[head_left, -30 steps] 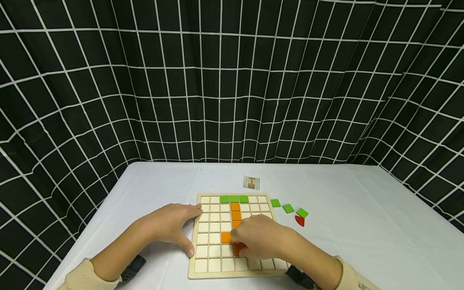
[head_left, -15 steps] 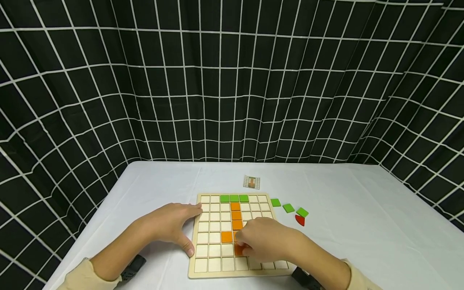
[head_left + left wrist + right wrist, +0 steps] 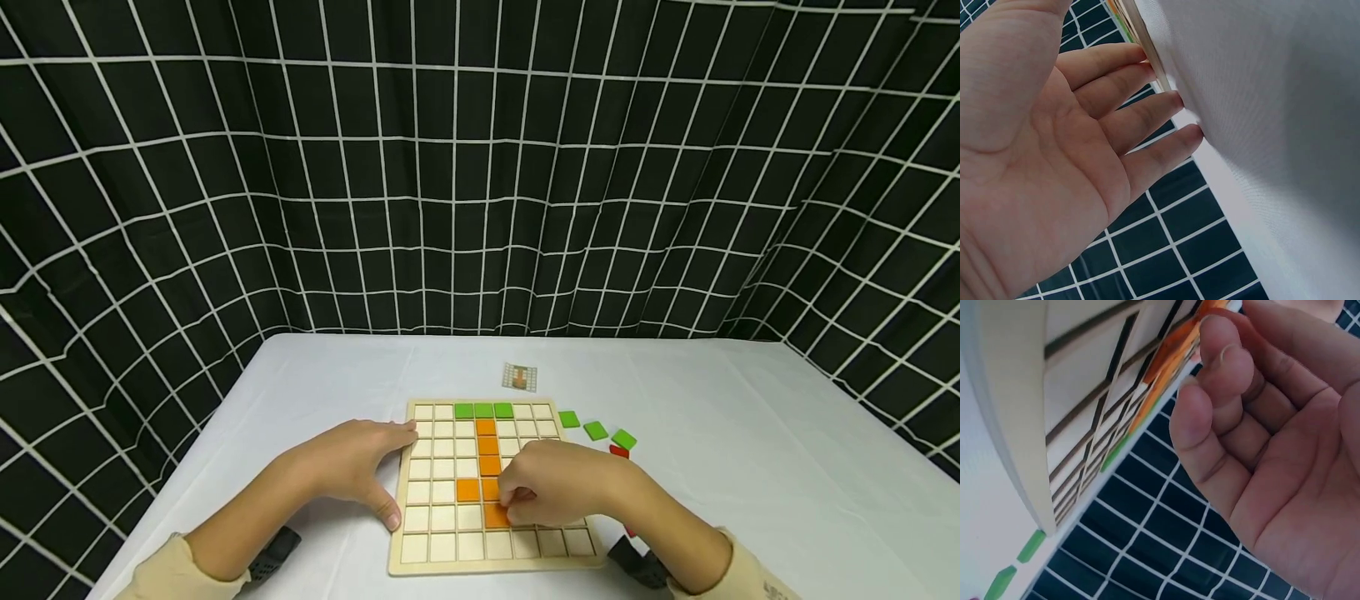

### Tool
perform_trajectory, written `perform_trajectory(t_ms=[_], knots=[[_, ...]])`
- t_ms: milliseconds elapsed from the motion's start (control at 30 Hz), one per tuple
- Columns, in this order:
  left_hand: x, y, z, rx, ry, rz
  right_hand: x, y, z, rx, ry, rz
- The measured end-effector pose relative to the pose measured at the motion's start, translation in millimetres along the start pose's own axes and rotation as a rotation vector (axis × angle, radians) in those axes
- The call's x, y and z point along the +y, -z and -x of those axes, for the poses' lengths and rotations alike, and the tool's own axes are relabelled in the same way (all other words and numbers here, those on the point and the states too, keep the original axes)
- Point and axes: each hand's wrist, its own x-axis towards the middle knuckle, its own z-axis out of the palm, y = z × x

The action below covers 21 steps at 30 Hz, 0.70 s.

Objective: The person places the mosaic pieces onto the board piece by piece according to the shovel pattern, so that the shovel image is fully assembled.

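A wooden grid board [image 3: 405,557] lies flat with green square tiles [image 3: 483,411] in its far row. Below them runs a column of orange square tiles [image 3: 488,446], with one more orange tile [image 3: 467,490] beside it. My right hand [image 3: 558,483] has curled fingers, and its thumb and index fingertips meet the right edge of the nearest orange tile [image 3: 496,517]. That edge is partly hidden by them. At the board's left edge my left hand [image 3: 345,467] rests with fingers spread. In the left wrist view its fingers [image 3: 1147,119] lie straight along the board's side.
Loose green tiles [image 3: 596,431] lie right of the board. A red piece [image 3: 619,451] sits near them, and another red bit [image 3: 630,532] shows beside my right forearm. A small pattern card [image 3: 520,377] lies behind the board on the white cloth [image 3: 337,375].
My right hand has shifted slightly right, uncovering more of the lower orange tiles. The forearm now covers part of the red piece. My left hand stays in place.
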Motion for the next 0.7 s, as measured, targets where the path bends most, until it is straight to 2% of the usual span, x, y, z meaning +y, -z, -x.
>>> perform_trajectory(t_ms=[200, 300, 433, 533, 700], knots=[[0.5, 0.1, -0.6, 0.004, -0.009, -0.008, 13, 9, 9, -0.021, 0.016, -0.042], [0.2, -0.1, -1.3, 0.007, -0.011, -0.013, 26, 18, 15, 0.018, -0.014, -0.09], [0.4, 0.3, -1.2, 0.007, -0.007, -0.014, 48, 30, 26, 0.098, -0.075, -0.095], [1.1, 0.5, -0.8, -0.001, -0.002, -0.005, 63, 36, 36, 0.112, -0.178, -0.11], [1.4, 0.8, 0.2, -0.002, 0.001, 0.001, 81, 39, 44, 0.052, -0.405, -0.183]])
